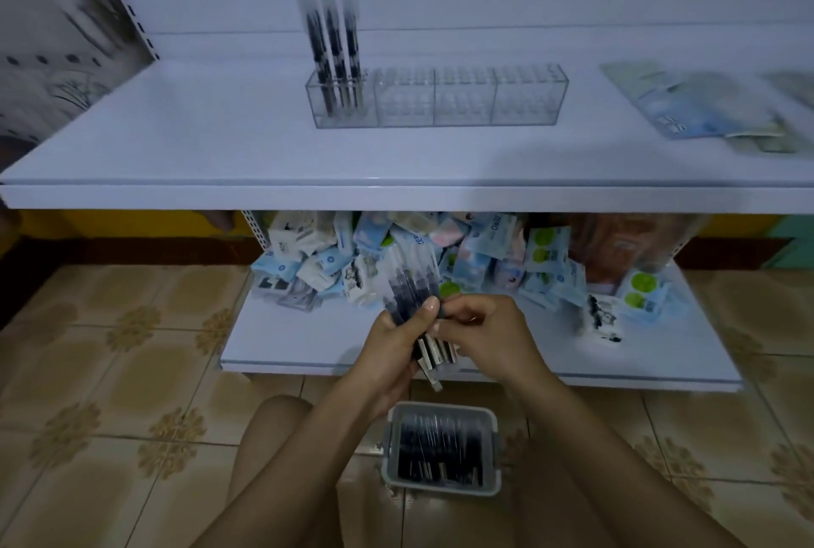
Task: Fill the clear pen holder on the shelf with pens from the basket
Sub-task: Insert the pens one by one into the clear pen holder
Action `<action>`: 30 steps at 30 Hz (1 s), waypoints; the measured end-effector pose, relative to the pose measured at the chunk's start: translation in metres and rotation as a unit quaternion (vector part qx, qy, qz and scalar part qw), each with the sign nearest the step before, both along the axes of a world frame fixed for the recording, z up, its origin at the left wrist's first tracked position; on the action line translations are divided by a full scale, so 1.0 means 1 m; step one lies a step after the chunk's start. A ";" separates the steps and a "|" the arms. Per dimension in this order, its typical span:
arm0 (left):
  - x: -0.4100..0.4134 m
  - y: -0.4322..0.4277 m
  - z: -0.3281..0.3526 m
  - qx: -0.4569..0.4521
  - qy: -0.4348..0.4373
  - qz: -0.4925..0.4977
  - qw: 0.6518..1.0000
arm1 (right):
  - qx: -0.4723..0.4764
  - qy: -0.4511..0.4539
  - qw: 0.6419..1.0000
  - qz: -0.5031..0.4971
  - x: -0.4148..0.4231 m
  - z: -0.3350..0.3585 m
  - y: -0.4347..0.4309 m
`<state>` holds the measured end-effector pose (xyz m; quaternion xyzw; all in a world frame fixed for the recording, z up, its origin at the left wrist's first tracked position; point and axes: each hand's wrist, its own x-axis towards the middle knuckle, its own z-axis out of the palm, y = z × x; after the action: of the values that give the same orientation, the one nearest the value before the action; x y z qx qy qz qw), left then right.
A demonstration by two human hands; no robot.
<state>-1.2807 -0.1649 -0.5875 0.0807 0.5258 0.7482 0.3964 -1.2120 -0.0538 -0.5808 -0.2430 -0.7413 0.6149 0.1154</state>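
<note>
Above the left hand (394, 349) and right hand (489, 327), the white shelf (198, 142) carries the clear pen holder (497, 102), with three pens (337, 58) upright in its left end. Beyond the hands lie packets (495, 230), one reading "ZERO". Below them sits the basket (440, 408). The left hand grips a bundle of pens (407, 289); the right pinches it.

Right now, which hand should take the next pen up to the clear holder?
Right, probably. The left hand grips the whole bundle of pens, so it is occupied; the right hand only pinches at the bundle's side and could draw one out toward the clear pen holder.
</note>
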 end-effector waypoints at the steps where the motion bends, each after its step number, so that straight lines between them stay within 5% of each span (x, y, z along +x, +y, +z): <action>1: 0.000 -0.007 0.007 0.007 0.021 0.003 1.000 | 0.004 0.013 1.000 0.017 0.001 0.009 -0.005; 14: -0.099 -0.054 0.132 0.065 0.216 0.041 0.973 | 0.118 0.133 0.980 0.083 -0.087 0.143 -0.051; 30: -0.186 -0.018 0.147 0.034 0.276 0.064 0.958 | 0.172 0.149 0.974 0.003 -0.176 0.153 -0.024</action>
<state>-1.4671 -0.1829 -0.4408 0.2638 0.5930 0.7381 0.1844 -1.3880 -0.0776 -0.4283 -0.1229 -0.8112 0.5077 0.2628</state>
